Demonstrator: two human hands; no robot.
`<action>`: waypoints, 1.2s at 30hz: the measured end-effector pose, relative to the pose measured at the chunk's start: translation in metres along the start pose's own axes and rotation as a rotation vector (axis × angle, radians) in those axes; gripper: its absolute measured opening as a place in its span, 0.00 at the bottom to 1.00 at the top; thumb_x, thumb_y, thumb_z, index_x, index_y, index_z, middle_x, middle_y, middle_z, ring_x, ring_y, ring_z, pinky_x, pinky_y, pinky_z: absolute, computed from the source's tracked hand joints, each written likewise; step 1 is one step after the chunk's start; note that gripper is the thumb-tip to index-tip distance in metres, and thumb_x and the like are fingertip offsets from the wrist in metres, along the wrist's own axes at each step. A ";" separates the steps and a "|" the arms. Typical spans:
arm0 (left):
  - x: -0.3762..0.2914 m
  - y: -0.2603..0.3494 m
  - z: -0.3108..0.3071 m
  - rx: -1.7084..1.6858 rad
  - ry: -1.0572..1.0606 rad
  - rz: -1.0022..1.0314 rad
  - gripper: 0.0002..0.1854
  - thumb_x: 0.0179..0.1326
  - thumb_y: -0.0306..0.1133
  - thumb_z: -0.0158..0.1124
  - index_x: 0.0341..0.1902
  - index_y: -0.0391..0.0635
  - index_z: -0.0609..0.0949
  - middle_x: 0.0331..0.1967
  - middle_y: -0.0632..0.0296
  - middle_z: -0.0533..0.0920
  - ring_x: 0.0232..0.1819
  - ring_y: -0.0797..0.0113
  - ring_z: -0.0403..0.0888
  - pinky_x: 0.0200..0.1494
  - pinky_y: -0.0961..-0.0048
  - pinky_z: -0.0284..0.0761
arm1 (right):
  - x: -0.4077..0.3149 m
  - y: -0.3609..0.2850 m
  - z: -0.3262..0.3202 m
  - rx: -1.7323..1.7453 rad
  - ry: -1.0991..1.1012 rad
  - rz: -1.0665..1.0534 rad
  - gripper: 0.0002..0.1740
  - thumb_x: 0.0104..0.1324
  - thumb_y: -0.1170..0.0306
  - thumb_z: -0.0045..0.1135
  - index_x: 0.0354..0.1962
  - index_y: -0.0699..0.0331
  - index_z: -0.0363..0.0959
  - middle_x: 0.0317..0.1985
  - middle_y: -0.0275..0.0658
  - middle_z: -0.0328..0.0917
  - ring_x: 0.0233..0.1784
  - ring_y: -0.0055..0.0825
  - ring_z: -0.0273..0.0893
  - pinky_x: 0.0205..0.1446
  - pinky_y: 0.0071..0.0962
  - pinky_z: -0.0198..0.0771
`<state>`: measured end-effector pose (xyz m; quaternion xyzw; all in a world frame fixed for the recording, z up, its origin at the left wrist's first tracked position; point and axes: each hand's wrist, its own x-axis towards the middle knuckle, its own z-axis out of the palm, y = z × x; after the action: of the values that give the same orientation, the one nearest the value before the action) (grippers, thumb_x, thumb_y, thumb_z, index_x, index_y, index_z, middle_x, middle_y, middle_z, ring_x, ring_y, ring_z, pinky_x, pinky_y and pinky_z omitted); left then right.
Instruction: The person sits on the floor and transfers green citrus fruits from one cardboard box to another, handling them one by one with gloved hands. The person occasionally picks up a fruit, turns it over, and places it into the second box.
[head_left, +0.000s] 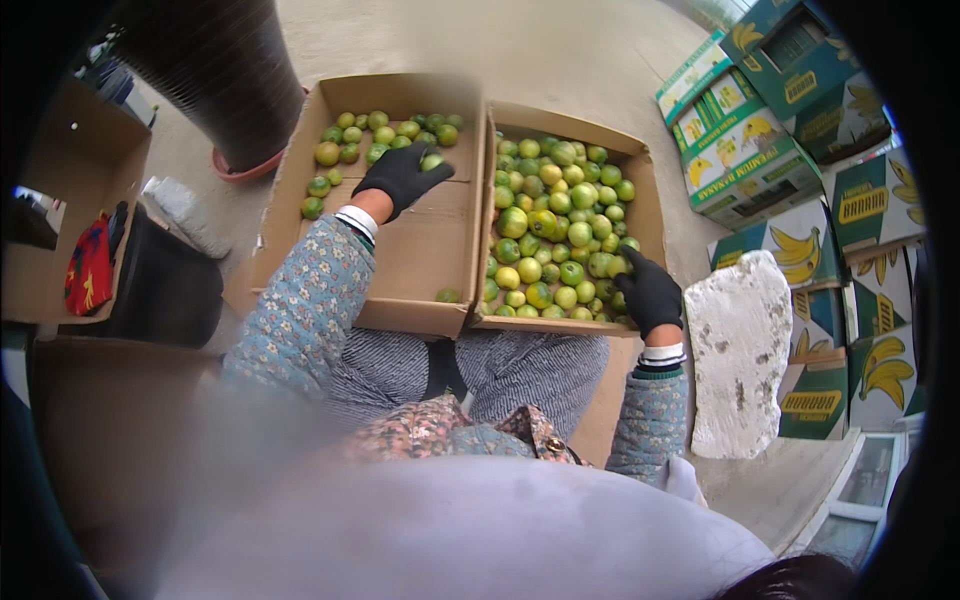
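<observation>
My left hand (405, 178), in a black glove, is over the left cardboard box (420, 247), with a green tomato (431, 162) between thumb and fingers. More green and yellowish tomatoes (382, 135) lie around the far part of that box, and one tomato (447, 295) sits at its near right corner. Beside it, the right cardboard box (645, 180) is spread with many green and yellow tomatoes (559, 225). My right hand (651, 291), also black-gloved, is at that box's near right edge. Its fingertips touch a tomato (618, 265); whether they grip it is unclear.
Stacked banana cartons (757, 157) stand at the right, near a worn white foam slab (739, 352). At the left are a black bucket (169, 277), a tall stack of dark pots (217, 82), a white block (184, 214) and an open carton (45, 277) holding a red patterned item (90, 266).
</observation>
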<state>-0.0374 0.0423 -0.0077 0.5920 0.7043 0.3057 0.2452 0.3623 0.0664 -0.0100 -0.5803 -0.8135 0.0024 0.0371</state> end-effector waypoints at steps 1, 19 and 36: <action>-0.008 0.012 -0.005 -0.162 -0.002 0.029 0.25 0.57 0.53 0.63 0.48 0.44 0.79 0.34 0.54 0.82 0.33 0.61 0.80 0.38 0.69 0.75 | 0.003 -0.012 -0.008 0.044 0.020 0.026 0.27 0.58 0.58 0.58 0.56 0.49 0.70 0.43 0.43 0.80 0.42 0.41 0.80 0.41 0.38 0.75; -0.015 -0.075 -0.050 0.662 0.073 -0.518 0.24 0.60 0.40 0.57 0.59 0.44 0.74 0.63 0.48 0.71 0.63 0.51 0.71 0.61 0.57 0.69 | 0.067 -0.153 -0.050 0.172 -0.250 -0.412 0.26 0.57 0.48 0.60 0.41 0.61 0.77 0.36 0.47 0.81 0.40 0.43 0.79 0.43 0.39 0.73; -0.029 -0.002 -0.065 -0.539 -0.529 -0.278 0.29 0.56 0.36 0.69 0.59 0.40 0.71 0.42 0.57 0.78 0.38 0.62 0.81 0.33 0.64 0.86 | 0.064 -0.164 -0.031 1.181 0.145 -0.647 0.28 0.58 0.70 0.65 0.57 0.57 0.70 0.43 0.42 0.77 0.33 0.28 0.77 0.38 0.29 0.73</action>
<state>-0.0797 0.0045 0.0353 0.4638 0.5848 0.2806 0.6034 0.1883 0.0719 0.0324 -0.1887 -0.8040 0.3963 0.4013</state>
